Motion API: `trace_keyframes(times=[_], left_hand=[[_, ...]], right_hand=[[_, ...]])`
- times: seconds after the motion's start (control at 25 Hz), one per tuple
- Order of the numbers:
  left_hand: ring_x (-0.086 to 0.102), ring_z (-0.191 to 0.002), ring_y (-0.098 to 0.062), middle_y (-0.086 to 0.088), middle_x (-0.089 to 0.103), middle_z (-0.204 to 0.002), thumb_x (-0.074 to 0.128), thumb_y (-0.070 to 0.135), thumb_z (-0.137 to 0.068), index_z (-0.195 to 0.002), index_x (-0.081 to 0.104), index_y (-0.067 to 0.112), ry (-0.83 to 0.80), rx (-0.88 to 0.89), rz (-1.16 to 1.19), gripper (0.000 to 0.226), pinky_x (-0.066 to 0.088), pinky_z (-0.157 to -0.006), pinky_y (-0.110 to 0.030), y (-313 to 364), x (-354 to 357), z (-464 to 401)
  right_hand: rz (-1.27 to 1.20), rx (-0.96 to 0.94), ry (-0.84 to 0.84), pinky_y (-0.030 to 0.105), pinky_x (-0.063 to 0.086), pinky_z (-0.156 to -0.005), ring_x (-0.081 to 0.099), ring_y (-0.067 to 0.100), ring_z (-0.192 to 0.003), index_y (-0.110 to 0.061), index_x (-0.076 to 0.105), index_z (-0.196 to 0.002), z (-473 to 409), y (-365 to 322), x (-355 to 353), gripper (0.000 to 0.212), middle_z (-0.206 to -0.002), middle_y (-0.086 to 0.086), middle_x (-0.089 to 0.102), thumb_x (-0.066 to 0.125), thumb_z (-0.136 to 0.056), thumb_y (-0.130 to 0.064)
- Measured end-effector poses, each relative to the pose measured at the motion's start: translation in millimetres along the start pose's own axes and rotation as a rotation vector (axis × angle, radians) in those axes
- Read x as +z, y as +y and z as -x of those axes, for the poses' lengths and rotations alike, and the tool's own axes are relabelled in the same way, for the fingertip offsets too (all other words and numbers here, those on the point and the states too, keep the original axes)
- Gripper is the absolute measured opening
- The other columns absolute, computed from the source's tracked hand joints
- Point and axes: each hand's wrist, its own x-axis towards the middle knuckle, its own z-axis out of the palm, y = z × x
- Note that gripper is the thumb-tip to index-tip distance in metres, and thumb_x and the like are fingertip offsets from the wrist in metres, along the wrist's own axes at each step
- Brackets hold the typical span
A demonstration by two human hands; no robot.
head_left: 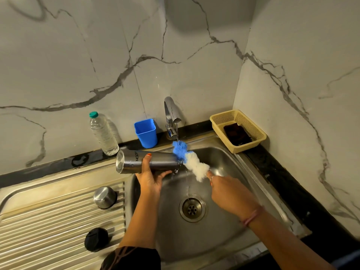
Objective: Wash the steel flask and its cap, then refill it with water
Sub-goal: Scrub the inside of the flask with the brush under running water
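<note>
The steel flask point(134, 161) lies on its side above the sink point(229, 166), its mouth pointing right. My left hand point(151, 177) grips its body from below. My right hand point(229, 191) holds the handle of a bottle brush point(191, 162) with blue and white bristles, whose blue tip sits at the flask's mouth. Water runs from the tap point(171, 115) onto the brush and down to the drain point(192, 208). The steel cap point(105, 197) and a black inner lid point(96, 239) rest on the ribbed draining board.
A clear plastic bottle point(103, 132) with a green top and a blue cup point(146, 133) stand at the wall behind the sink. A yellow basket point(251, 125) holding a dark scrubber sits in the right corner. Marble walls close off back and right.
</note>
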Motion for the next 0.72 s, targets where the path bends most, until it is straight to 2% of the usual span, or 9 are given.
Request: trace_keyframes(times=[0.08, 0.16, 0.24, 0.36, 0.44, 0.56, 0.72], left_hand=[[0.054, -0.118, -0.039, -0.013, 0.054, -0.126, 0.075, 0.019, -0.081, -0.137, 0.037, 0.024, -0.004, 0.002, -0.025, 0.067, 0.046, -0.088, -0.072, -4, 1, -1], [0.054, -0.117, -0.039, -0.012, 0.056, -0.122, 0.073, 0.018, -0.083, -0.136, 0.037, 0.025, -0.014, 0.008, -0.025, 0.065, 0.046, -0.090, -0.072, -3, 2, -2], [0.054, -0.118, -0.039, -0.013, 0.055, -0.125, 0.075, 0.019, -0.081, -0.137, 0.037, 0.023, -0.007, 0.025, -0.020, 0.068, 0.047, -0.089, -0.070, 0, -1, -7], [0.054, -0.118, -0.039, -0.015, 0.054, -0.130, 0.082, 0.023, -0.068, -0.139, 0.037, 0.022, -0.016, 0.023, 0.001, 0.084, 0.050, -0.085, -0.069, 4, -3, -10], [0.055, -0.117, -0.038, -0.015, 0.054, -0.132, 0.082, 0.024, -0.067, -0.141, 0.037, 0.021, -0.022, 0.009, -0.012, 0.086, 0.051, -0.084, -0.068, 3, -3, -7], [0.053, -0.121, -0.040, -0.015, 0.054, -0.131, 0.077, 0.021, -0.078, -0.135, 0.039, 0.023, -0.023, -0.005, -0.018, 0.068, 0.048, -0.088, -0.070, 0, -4, -7], [0.051, -0.123, -0.041, -0.016, 0.051, -0.136, 0.083, 0.025, -0.064, -0.140, 0.037, 0.022, -0.010, -0.007, 0.010, 0.089, 0.048, -0.086, -0.071, 4, -5, -8]], right_hand=[[-0.036, 0.028, -0.027, 0.024, 0.031, -0.055, 0.060, 0.025, -0.079, -0.016, 0.038, -0.143, -14, -4, 2, 0.048, -0.084, 0.006, 0.061, 0.034, -0.096, -0.006], [-0.044, 0.018, -0.043, 0.020, 0.026, -0.046, 0.049, 0.018, -0.062, -0.018, 0.034, -0.146, -16, -5, 2, 0.052, -0.067, -0.002, 0.046, 0.035, -0.095, -0.004], [-0.041, -0.022, -0.048, 0.022, 0.031, -0.054, 0.053, 0.017, -0.066, -0.015, 0.035, -0.143, -7, -3, -1, 0.048, -0.078, 0.002, 0.055, 0.036, -0.096, -0.006], [-0.003, -0.061, 0.005, 0.023, 0.032, -0.065, 0.062, 0.023, -0.094, -0.012, 0.045, -0.132, 11, -6, -13, 0.036, -0.109, 0.010, 0.063, 0.037, -0.097, -0.010], [0.023, -0.051, 0.036, 0.022, 0.032, -0.066, 0.061, 0.023, -0.098, -0.014, 0.042, -0.136, 7, -11, -13, 0.040, -0.112, 0.010, 0.062, 0.037, -0.096, -0.009], [0.006, -0.027, 0.036, 0.023, 0.032, -0.064, 0.062, 0.023, -0.095, -0.013, 0.042, -0.139, -14, -15, -6, 0.045, -0.106, 0.009, 0.064, 0.035, -0.095, -0.004], [0.020, -0.051, 0.037, 0.024, 0.032, -0.064, 0.062, 0.023, -0.094, -0.013, 0.043, -0.137, -8, -14, -9, 0.044, -0.106, 0.009, 0.064, 0.036, -0.095, -0.005]])
